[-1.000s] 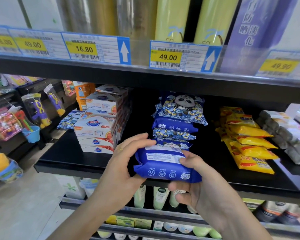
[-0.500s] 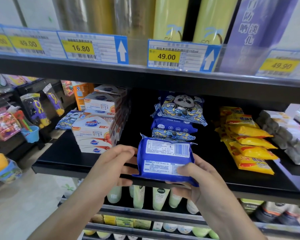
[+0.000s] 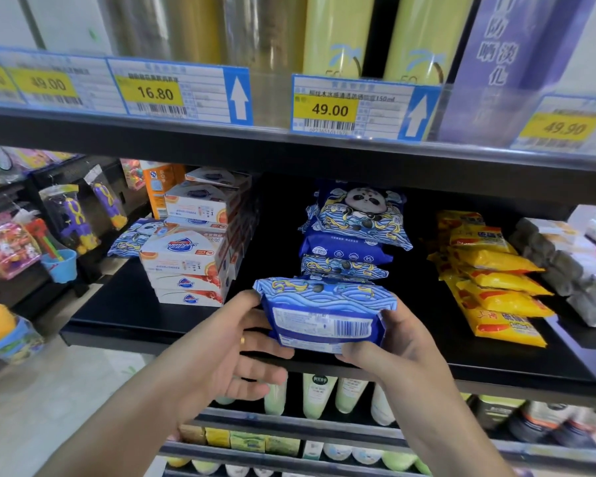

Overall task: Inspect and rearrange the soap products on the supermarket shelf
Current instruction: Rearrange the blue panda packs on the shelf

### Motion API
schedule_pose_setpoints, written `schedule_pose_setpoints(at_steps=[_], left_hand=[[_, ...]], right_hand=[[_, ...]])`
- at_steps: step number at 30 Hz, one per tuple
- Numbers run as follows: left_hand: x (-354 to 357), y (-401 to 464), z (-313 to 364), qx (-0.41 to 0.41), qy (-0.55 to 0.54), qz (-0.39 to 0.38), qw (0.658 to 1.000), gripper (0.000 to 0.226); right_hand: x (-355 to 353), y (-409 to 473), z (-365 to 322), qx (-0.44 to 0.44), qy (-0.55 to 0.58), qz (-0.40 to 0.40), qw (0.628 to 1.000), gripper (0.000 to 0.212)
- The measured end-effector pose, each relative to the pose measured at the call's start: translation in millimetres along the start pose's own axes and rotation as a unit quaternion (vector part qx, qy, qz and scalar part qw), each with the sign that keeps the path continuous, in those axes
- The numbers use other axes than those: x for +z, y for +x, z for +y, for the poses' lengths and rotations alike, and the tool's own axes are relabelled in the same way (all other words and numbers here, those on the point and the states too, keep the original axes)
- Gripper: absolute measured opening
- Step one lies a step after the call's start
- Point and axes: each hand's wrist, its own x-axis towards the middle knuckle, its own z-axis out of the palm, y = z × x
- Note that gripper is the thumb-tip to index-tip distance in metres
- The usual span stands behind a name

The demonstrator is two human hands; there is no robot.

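At the shelf front: a blue soap pack (image 3: pixel 324 315) is held in both hands just above the black shelf (image 3: pixel 124 315) edge, in front of a stack of like packs.
Left hand (image 3: pixel 217 356): thumb and fingers wrapped round the pack's left end — a ring shows on one finger.
Right hand (image 3: pixel 393 346): fingers curled round the pack's right end from below.
Pack label: barcode and small white print face the camera; too small to read.
Blue stack (image 3: pixel 355 235): panda picture on the top pack.
Left of it: white boxed soap (image 3: pixel 186 266) with a blue and red logo.
Right of it: yellow packs (image 3: pixel 492 280) in a leaning row.
Price tags above: 16.80 (image 3: pixel 155 93) — 49.00 (image 3: pixel 329 110), line ending "150 ml" — 49.90 (image 3: pixel 561 127).
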Motion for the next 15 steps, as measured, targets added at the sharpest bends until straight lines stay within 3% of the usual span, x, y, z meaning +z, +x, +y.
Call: schedule_pose_setpoints(at_steps=[2, 3, 5, 7, 8, 9, 11, 12, 13, 15], left_hand=[[-4, 10, 5, -0.008, -0.021, 0.043, 0.999, 0.061], [-5, 7, 3, 0.022, -0.039, 0.045, 0.998, 0.055], [0, 7, 10, 0.000, -0.032, 0.040, 0.999, 0.059], [14, 0, 23, 0.000, -0.016, 0.057, 0.998, 0.090], [12, 7, 23, 0.012, 0.007, 0.069, 0.998, 0.141], [7, 6, 19, 0.052, 0.023, 0.015, 0.998, 0.147], [6, 1, 25, 0.054, 0.092, -0.077, 0.991, 0.068], [14, 4, 25, 0.006, 0.078, -0.082, 0.994, 0.049], [28, 5, 30, -0.019, 0.147, -0.067, 0.987, 0.057], [27, 15, 25, -0.023, 0.164, -0.038, 0.985, 0.057]], right_hand=[[0, 0, 1, -0.018, -0.007, 0.003, 1.000, 0.048], [0, 0, 2, -0.024, -0.010, 0.004, 1.000, 0.048], [-1, 0, 2, -0.042, -0.020, -0.005, 0.999, 0.050], [-1, -1, 4, -0.052, -0.024, -0.021, 0.998, 0.057], [0, -1, 5, -0.056, -0.023, -0.027, 0.998, 0.062], [-1, -1, 6, -0.063, -0.025, -0.033, 0.997, 0.066], [-2, 0, 9, -0.080, -0.030, -0.041, 0.996, 0.067], [-2, 0, 10, -0.086, -0.027, -0.042, 0.995, 0.065], [-3, 2, 11, -0.094, -0.023, -0.043, 0.994, 0.061], [-3, 3, 13, -0.104, -0.024, -0.037, 0.994, 0.051]])
